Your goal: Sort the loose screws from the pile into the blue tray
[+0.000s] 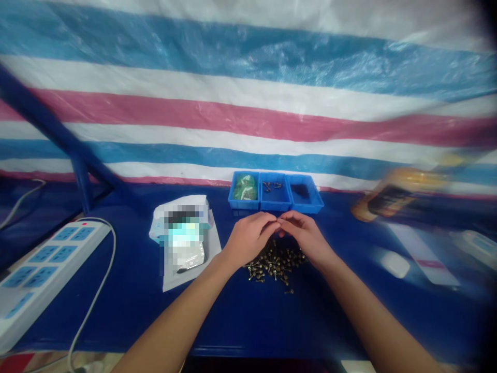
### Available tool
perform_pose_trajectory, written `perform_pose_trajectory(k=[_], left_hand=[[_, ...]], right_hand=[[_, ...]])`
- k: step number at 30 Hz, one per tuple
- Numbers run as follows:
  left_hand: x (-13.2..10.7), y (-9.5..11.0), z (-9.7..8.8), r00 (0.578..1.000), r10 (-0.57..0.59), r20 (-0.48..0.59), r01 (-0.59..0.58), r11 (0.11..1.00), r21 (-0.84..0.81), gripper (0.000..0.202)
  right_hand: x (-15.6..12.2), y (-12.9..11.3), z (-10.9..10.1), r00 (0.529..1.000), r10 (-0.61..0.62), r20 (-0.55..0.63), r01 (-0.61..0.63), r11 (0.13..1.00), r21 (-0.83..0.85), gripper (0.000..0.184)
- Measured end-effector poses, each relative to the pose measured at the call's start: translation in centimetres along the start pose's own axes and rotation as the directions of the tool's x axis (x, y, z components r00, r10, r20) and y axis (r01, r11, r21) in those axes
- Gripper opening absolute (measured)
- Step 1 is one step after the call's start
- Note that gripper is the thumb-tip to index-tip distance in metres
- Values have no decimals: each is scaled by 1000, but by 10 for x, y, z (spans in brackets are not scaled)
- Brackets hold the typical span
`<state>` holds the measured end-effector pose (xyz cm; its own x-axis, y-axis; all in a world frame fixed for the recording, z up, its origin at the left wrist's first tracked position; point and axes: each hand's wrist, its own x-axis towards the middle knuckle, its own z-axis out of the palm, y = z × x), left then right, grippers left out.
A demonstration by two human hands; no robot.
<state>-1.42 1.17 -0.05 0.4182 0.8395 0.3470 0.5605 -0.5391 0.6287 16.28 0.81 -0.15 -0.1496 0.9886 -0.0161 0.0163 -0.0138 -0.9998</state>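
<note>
My left hand [250, 235] and my right hand [305, 234] meet fingertip to fingertip over a pile of small brass-coloured screws [274, 265]. Both are closed in a pinch. Whatever lies between the fingertips is too small or hidden to make out. Just beyond the hands stand three blue trays in a row. The left tray [244, 203] has a green-and-clear plastic bag [246, 187] in it. A few small metal pieces lie in the middle tray [275, 202], and a dark heap [300, 191] in the right tray [310, 208].
On the left are a white power strip [58, 259] with a cable [104, 274], and a white packet [159, 220] on a paper sheet [215, 243]. Blurred at the right are an amber bottle [396, 194], a white rounded object [395, 264] and a pale flat strip [425, 254]. A striped sheet [233, 114] hangs behind.
</note>
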Motion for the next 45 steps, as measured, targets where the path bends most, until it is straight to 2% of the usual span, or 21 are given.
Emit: perform_pose_trajectory(k=[4, 11, 14, 18, 20, 23, 25, 26, 28, 30, 32, 34, 37, 45], left_hand=[[0, 1, -2, 1000, 3, 23, -3, 1000, -3, 25], [0, -4, 1, 1000, 19, -19, -18, 1000, 19, 24], [0, -3, 1, 999, 19, -27, -18, 1000, 12, 23], [0, -2, 2, 996, -20, -91, 20, 1000, -4, 23], [0, -2, 1, 994, -18, -112, 18, 1000, -6, 23], [0, -2, 1, 995, -7, -99, 8, 1000, 3, 21], [0, -2, 1, 997, -6, -82, 7, 1000, 7, 21], [0, -2, 1, 997, -7, -78, 7, 1000, 7, 21], [-1, -3, 2, 997, -12, -73, 12, 1000, 9, 21], [-1, -3, 3, 997, -17, -71, 18, 1000, 10, 22], [-1, -4, 3, 998, -20, -66, 20, 1000, 10, 21], [0, -4, 3, 998, -22, -59, 23, 1000, 8, 21], [0, -4, 3, 998, -25, -56, 25, 1000, 11, 21], [-1, -4, 2, 999, -12, -47, 13, 1000, 17, 21]], right_hand=[[-1, 0, 0, 1000, 1, -13, -1, 1000, 16, 28], [-1, 0, -1, 994, -106, 0, 103, 970, -222, 33], [-1, -1, -2, 995, -96, 31, 100, 965, -242, 37], [2, -1, -7, 997, -66, 27, 71, 967, -245, 43], [5, 2, -11, 998, -55, -31, 49, 981, -188, 44], [11, 7, -18, 976, -30, -216, 24, 999, -29, 33], [15, 10, -25, 954, 0, -298, -8, 1000, -24, 46], [15, 10, -29, 954, 6, -301, -35, 995, -90, 52], [15, 8, -40, 973, -4, -231, -76, 940, -333, 47], [11, 4, -51, 992, -48, -115, -33, 787, -615, 36], [6, -1, -60, 999, 4, 33, 22, 655, -755, 33], [2, -4, -66, 988, 96, 125, 44, 592, -805, 33], [-2, -3, -70, 963, 192, 191, 53, 556, -829, 30], [0, 3, -63, 960, 167, 225, 114, 502, -858, 12]])
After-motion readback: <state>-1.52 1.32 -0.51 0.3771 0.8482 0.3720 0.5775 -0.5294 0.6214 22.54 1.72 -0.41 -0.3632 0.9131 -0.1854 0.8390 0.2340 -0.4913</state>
